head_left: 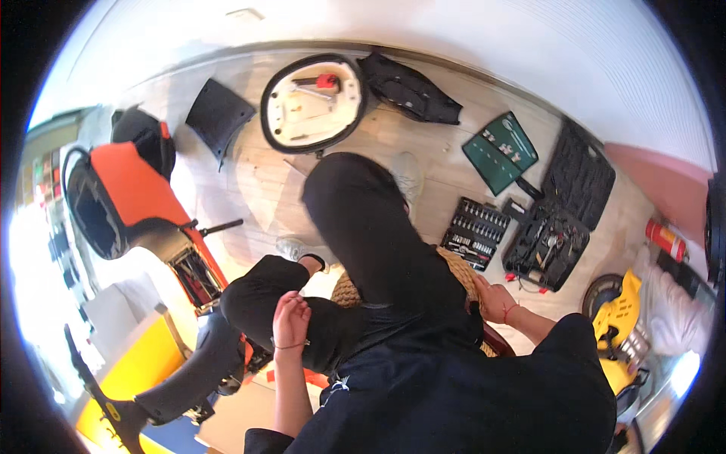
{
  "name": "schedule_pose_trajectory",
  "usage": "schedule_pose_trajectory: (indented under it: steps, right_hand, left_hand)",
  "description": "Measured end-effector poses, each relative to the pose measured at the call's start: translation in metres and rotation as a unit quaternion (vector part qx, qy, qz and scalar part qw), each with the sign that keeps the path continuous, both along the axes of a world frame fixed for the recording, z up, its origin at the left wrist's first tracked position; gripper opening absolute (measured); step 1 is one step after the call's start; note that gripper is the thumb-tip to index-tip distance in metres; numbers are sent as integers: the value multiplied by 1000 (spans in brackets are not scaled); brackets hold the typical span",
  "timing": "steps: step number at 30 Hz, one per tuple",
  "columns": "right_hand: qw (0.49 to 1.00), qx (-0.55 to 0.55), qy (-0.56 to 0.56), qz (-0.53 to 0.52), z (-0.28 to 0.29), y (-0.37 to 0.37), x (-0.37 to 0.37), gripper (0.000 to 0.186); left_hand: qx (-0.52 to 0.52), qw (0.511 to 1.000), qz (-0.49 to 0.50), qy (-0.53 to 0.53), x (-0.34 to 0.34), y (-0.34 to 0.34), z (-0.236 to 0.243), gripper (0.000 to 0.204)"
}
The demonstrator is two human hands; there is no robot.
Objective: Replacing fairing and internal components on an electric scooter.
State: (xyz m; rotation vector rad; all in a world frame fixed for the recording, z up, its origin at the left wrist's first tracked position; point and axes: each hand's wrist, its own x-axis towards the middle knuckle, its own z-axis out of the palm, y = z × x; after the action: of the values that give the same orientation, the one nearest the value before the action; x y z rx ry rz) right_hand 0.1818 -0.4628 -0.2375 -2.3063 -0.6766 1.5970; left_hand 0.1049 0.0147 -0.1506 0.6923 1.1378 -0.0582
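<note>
My left hand is raised beside my left thigh, its fingers curled in. Whether anything small sits between them is hidden. Down at my right side, my right hand grips the edge of the rope-wrapped stool I sit on, partly covered by my legs. To the left stands a partly stripped scooter with orange panels and an exposed frame, closer to my left hand than to my right.
Ahead lie a black-rimmed cream tray holding tools, a black panel and a black cover. On the right are a green tool pouch, a socket set, a tool case, a red extinguisher and a yellow machine.
</note>
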Motion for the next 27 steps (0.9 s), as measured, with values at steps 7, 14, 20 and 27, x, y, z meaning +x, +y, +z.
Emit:
schedule_pose_trajectory:
  steps: [7,14,20,27]
  right_hand:
    - [995,-31,89,27,-27,8,6,89]
    - [856,32,293,-425,-141,-93,-84,73]
    - [701,-93,357,-611,-118,-88,-63,56]
    - [637,-115,309,-697,-90,-61,-47,35]
  left_hand:
    - [-19,999,25,6,-19,-15,-4,15]
    - [-34,998,46,-19,-25,-6,-8,16]
    - [-39,997,41,-59,-33,-12,-7,16]
    - [-34,993,54,-96,-53,-28,-1,16]
